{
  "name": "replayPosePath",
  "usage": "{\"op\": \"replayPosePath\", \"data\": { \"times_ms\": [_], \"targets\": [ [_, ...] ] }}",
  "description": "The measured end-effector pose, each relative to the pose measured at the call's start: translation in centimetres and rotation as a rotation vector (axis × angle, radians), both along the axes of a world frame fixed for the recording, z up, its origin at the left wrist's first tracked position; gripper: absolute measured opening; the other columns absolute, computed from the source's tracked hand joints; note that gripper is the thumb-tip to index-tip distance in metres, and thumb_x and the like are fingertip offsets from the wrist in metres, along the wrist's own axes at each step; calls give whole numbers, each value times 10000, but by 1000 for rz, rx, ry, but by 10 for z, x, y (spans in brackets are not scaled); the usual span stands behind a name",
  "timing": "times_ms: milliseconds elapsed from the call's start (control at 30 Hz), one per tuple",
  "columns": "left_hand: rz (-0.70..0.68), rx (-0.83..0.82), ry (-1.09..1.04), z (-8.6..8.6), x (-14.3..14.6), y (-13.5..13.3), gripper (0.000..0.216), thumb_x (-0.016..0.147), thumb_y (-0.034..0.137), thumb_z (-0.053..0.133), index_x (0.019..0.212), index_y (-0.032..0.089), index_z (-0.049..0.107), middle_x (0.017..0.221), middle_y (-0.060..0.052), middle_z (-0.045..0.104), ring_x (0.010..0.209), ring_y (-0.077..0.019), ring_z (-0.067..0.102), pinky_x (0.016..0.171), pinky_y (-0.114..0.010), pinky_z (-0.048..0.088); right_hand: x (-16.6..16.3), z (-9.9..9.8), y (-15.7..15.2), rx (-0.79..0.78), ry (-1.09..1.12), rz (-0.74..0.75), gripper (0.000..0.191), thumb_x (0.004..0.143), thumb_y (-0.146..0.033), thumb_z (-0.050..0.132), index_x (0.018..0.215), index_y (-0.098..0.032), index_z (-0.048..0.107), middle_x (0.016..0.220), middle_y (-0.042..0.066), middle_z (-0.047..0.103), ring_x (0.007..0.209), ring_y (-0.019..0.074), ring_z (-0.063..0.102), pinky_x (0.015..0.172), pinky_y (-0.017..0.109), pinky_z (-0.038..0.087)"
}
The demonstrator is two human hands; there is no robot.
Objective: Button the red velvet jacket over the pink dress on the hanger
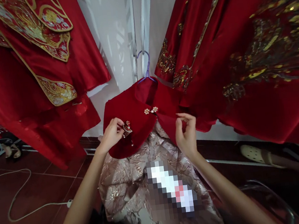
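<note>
A short red velvet cape hangs from a purple hanger in front of me, joined at the neck by a clasp of pearl flowers. My left hand is closed, fingertips pinching the left edge of a jewelled brooch with dangling beads. The brooch lies against the cape's left front; whether it is fastened there I cannot tell. At the cape's right front edge, my right hand is closed with thumb and fingers on the cloth. The paler red underside shows beside it.
Red embroidered garments hang at left and right. Shiny patterned fabric covers my lap, with a pixelated object on it. A white cable crosses the tiled floor. A person's foot in a cream clog is at right.
</note>
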State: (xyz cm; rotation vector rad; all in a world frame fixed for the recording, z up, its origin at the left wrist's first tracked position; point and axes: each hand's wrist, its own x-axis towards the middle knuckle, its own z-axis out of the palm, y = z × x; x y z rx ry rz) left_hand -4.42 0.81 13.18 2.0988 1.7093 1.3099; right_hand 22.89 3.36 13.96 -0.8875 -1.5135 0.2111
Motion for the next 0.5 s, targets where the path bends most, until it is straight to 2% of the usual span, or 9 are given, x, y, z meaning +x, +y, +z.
{"op": "replayPosePath", "data": {
  "times_ms": [100,200,300,367,433,500],
  "targets": [
    [17,-50,-42,-16,3,0,193,718,239,603,866,202,484,849,-8,588,721,-129,610,654,-264,504,-6,33,-12,11,34,58,187,895,-314,383,1054,-228,429,1001,87,499,896,191,531,813,354,435],
    [71,-4,-148,-24,18,1,240,727,303,622,873,202,461,826,-10,599,723,-131,622,648,-253,500,-25,46,-20,-99,-69,190,162,903,-322,347,1018,-235,421,966,73,519,835,186,548,755,339,441],
    [167,56,-199,-26,29,2,166,755,260,586,865,201,476,786,-13,615,702,-134,622,648,-255,496,-54,31,-17,-275,-266,326,173,900,-314,325,1010,-229,429,908,55,549,735,181,558,705,350,452],
    [220,100,-185,-26,32,2,104,764,215,558,856,202,511,788,-15,636,722,-138,624,697,-273,496,-77,13,-7,-300,-304,378,165,877,-260,343,1005,-199,427,935,74,548,774,186,562,743,362,458],
    [217,127,-213,-26,32,2,94,764,198,546,858,198,547,819,-19,657,766,-140,632,738,-277,497,-97,-4,8,-292,-305,413,199,822,-164,375,1014,-161,425,916,90,542,841,192,557,789,359,462],
    [145,119,-300,-27,31,4,125,760,205,552,881,184,573,857,-33,669,803,-142,640,736,-265,508,-111,-18,22,-330,-275,404,260,771,-95,396,1025,-138,433,911,96,542,844,185,555,794,351,471]
  ]
}}
